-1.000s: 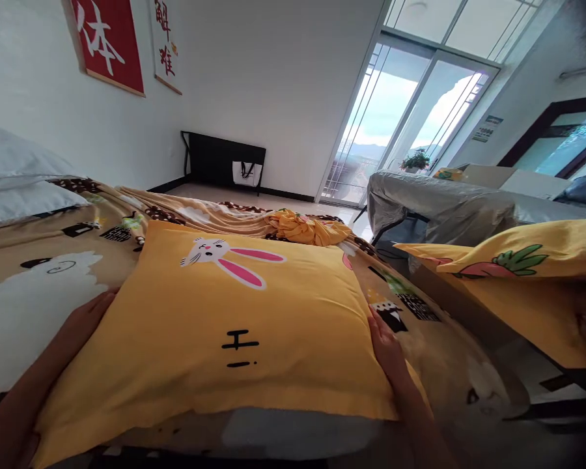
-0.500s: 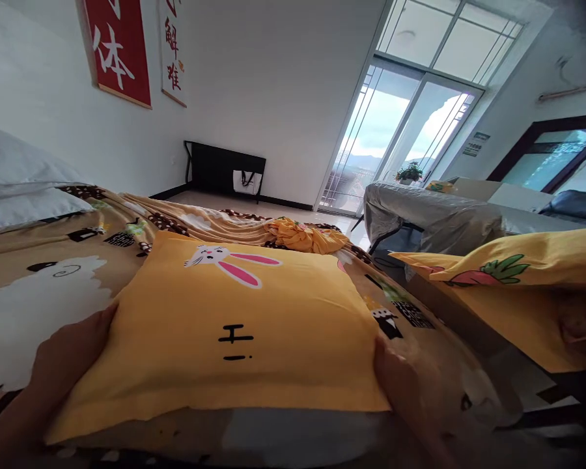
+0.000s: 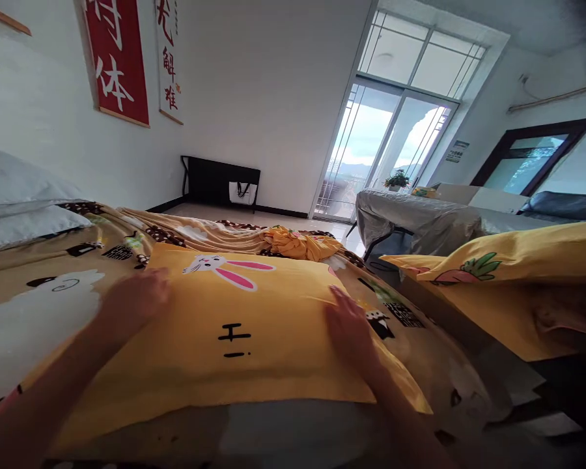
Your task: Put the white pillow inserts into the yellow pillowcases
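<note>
The yellow pillow (image 3: 288, 306) lies at lower centre on a patterned blanket (image 3: 10, 264). The right hand (image 3: 351, 322) rests flat, its grip released; the left hand's (image 3: 144, 296) grip is too blurred to tell. Smoothing seems underway, calling for even pressure.

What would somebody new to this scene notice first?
Probably the big yellow pillow in the lower middle, with its white rabbit print and "Hi", between the left hand and the right hand. Next, perhaps, the red hanging scroll on the wall at upper left, and the bright glass door at upper right.
</note>
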Motion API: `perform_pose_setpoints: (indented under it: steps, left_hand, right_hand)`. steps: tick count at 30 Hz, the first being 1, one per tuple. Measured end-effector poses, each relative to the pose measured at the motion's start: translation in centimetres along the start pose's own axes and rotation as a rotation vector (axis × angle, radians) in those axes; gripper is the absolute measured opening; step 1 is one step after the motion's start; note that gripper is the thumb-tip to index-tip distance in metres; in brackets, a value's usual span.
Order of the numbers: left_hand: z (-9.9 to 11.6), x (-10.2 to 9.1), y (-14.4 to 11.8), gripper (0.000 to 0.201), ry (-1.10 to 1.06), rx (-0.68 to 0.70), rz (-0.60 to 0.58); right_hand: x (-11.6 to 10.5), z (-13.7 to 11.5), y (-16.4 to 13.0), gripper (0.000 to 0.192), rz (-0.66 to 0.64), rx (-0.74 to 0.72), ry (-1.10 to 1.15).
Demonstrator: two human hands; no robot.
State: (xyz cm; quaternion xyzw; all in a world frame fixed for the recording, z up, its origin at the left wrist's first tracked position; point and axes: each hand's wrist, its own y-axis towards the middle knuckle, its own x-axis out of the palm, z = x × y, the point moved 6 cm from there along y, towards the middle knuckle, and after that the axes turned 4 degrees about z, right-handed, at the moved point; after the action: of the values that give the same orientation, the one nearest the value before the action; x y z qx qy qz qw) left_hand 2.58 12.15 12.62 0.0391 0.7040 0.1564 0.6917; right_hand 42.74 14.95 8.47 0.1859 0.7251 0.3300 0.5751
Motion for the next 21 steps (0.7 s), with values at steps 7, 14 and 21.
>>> perform_pose_setpoints:
  steps: [7, 14, 21]
  left_hand:
    - [14.3, 2.9, 6.0, 0.043, -0.216, 0.389, 0.054]
    - [13.9, 7.2, 6.2, 0.049, -0.328, 0.315, 0.050]
    - [14.0, 6.8, 6.3, 0.052, -0.361, 0.324, 0.019]
  right_hand:
    - [4.7, -14.8, 5.8, 0.044, -0.301, -0.248, 0.268]
    - [7.3, -8.0, 5.6, 0.055, -0.453, -0.062, 0.109]
    - [7.0, 1.0, 4.3, 0.061, -0.485, 0.227, 0.040]
